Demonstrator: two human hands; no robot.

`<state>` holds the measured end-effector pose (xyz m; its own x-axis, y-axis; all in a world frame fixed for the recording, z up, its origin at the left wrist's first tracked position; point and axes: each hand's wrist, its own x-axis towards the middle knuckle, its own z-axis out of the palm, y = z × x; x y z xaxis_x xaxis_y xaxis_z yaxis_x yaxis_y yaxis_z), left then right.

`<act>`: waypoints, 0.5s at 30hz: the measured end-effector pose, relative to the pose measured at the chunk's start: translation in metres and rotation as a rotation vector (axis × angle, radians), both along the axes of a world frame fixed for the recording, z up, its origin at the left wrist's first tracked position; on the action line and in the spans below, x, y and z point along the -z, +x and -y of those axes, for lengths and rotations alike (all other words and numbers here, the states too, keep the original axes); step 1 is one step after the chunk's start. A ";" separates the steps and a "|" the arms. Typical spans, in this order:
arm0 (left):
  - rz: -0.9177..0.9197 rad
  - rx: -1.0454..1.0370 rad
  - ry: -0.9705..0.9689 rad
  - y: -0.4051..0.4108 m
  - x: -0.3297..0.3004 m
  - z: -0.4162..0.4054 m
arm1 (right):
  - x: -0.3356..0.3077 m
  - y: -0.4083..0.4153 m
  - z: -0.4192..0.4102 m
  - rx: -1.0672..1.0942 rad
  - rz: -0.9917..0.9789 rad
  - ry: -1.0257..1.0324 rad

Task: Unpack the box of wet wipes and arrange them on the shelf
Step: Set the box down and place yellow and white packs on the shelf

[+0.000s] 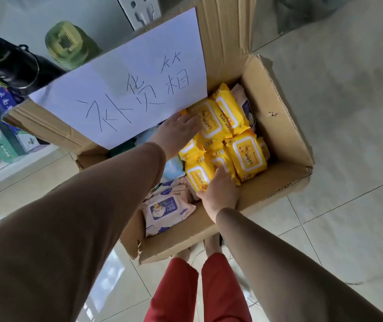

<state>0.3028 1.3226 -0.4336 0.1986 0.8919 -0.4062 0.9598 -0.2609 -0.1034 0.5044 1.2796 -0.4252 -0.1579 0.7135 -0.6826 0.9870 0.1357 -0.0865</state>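
Open cardboard box (276,126) on a tiled floor (348,112), seen from above, with both of the person's arms reaching in. The left hand (177,133) lies with straight fingers flat on a yellow wipes pack (211,123) at the far side of the box, holding nothing. The right hand (220,191) curls its fingers round the near edge of another yellow pack (198,176), thumb on the near left side. About 6 yellow packs lie close together in the right half of the box; 1 pink pack (166,211) lies at the near left, with more pink and blue packs partly hidden under the left sleeve (69,217). A white paper sheet (127,84) with handwritten characters covers the raised far flap. At far left, a shelf (23,159) carries boxed goods.
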 end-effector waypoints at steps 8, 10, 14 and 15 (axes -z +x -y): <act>-0.118 0.089 -0.012 0.004 -0.016 0.021 | -0.003 0.002 -0.013 0.102 -0.101 -0.209; -0.125 0.064 -0.020 0.006 -0.035 0.036 | -0.025 0.009 -0.026 0.142 -0.146 -0.210; -0.023 -0.170 -0.006 0.008 -0.097 0.065 | -0.090 0.023 -0.052 0.128 -0.241 -0.150; -0.014 -0.252 -0.033 0.007 -0.115 0.076 | -0.109 0.024 -0.056 0.096 -0.261 -0.137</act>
<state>0.3094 1.2465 -0.3185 -0.0341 0.8988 -0.4371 0.9935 -0.0170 -0.1124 0.5284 1.3352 -0.3158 -0.2772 0.6375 -0.7188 0.9367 0.0126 -0.3500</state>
